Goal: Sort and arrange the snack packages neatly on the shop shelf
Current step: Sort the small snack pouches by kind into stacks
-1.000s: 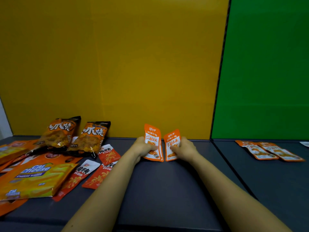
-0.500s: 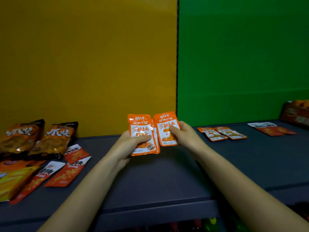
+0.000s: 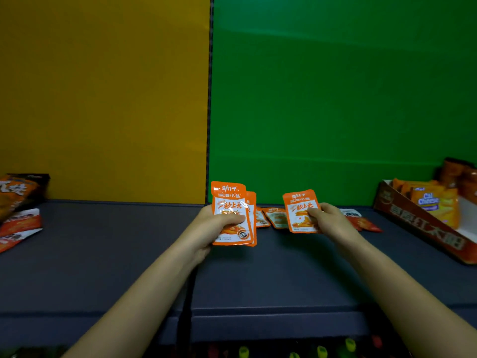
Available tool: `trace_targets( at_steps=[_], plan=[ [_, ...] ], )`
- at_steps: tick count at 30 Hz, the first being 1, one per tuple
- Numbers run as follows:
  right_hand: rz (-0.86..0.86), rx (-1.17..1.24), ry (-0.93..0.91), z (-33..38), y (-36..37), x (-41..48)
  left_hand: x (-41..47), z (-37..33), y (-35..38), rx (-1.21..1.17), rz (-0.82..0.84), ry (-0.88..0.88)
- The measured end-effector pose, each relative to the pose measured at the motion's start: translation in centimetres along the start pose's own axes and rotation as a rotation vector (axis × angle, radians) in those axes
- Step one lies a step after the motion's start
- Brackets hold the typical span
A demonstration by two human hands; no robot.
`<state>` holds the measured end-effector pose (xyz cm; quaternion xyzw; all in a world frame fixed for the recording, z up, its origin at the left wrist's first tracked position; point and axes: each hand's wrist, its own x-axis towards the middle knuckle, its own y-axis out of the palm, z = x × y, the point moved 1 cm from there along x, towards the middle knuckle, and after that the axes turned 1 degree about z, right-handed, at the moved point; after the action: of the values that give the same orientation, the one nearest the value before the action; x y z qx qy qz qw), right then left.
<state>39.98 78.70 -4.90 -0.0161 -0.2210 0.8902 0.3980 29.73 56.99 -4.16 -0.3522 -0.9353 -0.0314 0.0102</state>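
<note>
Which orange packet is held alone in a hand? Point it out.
The packet in the right hand, held upright by itself. The left hand grips a stack, and the others lie flat on the shelf.

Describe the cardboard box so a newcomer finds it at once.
Start at the green back panel and follow the dark shelf to its right end. The box sits there, holding Cal Cheese packs; everything near it is loose flat packets.

Five orange sachets (image 3: pixel 228 213), two red sachets (image 3: pixel 366 224) at right, maybe two more left; one chip bag (image 3: pixel 18 192), one cardboard display box (image 3: pixel 423 228).
</note>
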Motion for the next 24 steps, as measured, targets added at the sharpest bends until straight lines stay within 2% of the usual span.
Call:
trace_targets(
  at_steps=[8, 24],
  plan=[
    [-0.037, -0.214, 0.079, -2.8, -2.4, 5.3, 2.2, 0.7, 2.8, 0.010, -0.044, -0.071],
    [0.057, -0.681, 0.164, -3.5, -1.3, 9.7, 3.7, 2.4, 3.5, 0.010, -0.053, -0.076]
  ],
)
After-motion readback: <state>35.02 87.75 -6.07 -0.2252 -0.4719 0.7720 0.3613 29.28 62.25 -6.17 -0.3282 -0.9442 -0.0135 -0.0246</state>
